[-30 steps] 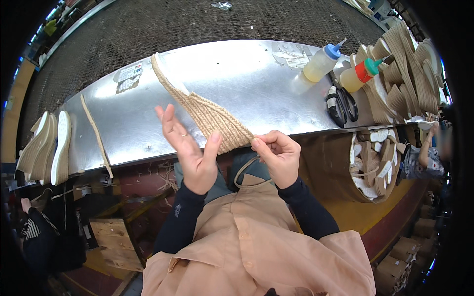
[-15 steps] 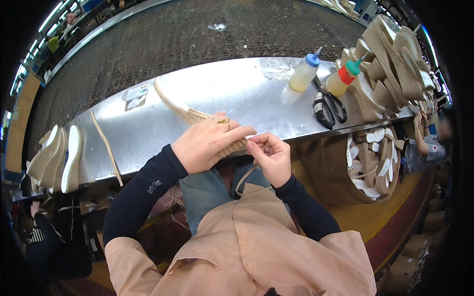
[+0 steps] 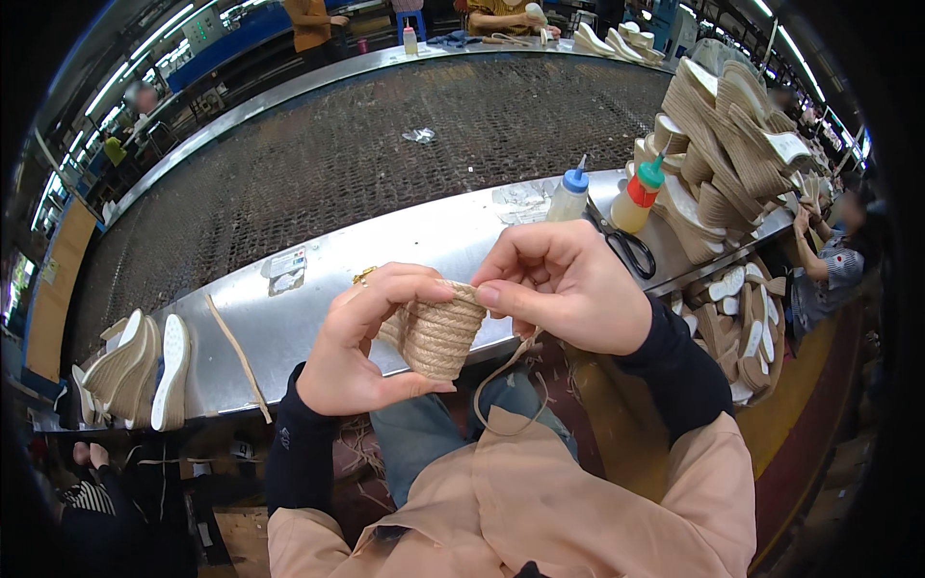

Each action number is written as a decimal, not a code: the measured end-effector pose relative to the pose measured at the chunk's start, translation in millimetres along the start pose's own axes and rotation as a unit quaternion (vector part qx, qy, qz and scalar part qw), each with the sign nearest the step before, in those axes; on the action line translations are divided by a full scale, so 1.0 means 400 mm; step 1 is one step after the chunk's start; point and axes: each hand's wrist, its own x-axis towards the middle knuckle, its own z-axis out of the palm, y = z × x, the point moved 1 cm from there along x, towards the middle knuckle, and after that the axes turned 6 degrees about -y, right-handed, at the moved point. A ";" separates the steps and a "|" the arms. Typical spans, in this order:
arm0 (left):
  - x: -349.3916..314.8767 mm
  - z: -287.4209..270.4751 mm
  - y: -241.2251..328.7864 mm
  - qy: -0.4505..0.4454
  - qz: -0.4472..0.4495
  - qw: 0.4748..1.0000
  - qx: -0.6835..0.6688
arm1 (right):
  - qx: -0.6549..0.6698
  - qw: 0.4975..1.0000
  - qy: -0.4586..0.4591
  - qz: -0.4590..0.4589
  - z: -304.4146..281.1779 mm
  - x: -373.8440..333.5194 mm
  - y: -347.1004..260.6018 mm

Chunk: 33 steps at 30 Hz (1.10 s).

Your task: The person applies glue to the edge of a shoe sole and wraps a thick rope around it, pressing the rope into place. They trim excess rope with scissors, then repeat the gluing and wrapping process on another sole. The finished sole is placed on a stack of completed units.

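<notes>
A wedge shoe sole wrapped in tan jute rope (image 3: 441, 339) is held up above the near edge of the metal table, its ridged heel end turned to me. My left hand (image 3: 358, 339) is closed round its left side, fingers over the top and thumb below. At the sole's upper right corner, my right hand (image 3: 583, 289) pinches the edge of the rope between thumb and forefinger. Below that hand a thin tan cord (image 3: 479, 397) hangs in a loop over my lap. My left hand hides the sole's far end.
On the metal table (image 3: 385, 252) lie a tan strip (image 3: 238, 356), several wedge soles (image 3: 171, 371), black scissors (image 3: 628, 249), a blue-capped bottle (image 3: 568, 197) and a green-capped bottle (image 3: 636, 197). Soles pile up at right (image 3: 737, 144), beside a full bin (image 3: 747, 332). A dark mesh belt (image 3: 337, 144) runs behind.
The sole has been raised and turned so its heel end faces me. Both hands have come up closer, the right one moving rightward. The view has tilted up, showing people across the belt.
</notes>
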 end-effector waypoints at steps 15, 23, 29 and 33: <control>-0.038 -0.039 0.002 0.084 0.023 0.984 -0.158 | -0.003 0.997 -0.062 0.038 0.003 0.111 -0.091; -0.055 -0.074 -0.021 0.098 0.027 0.977 -0.187 | 0.061 0.997 -0.043 -0.005 0.031 0.139 -0.044; -0.037 -0.085 -0.026 0.174 -0.017 0.962 -0.209 | 0.186 0.981 0.035 -0.043 0.087 0.171 0.019; -0.029 -0.066 -0.016 0.261 0.005 0.943 -0.206 | 0.217 0.972 0.053 -0.071 0.132 0.212 0.033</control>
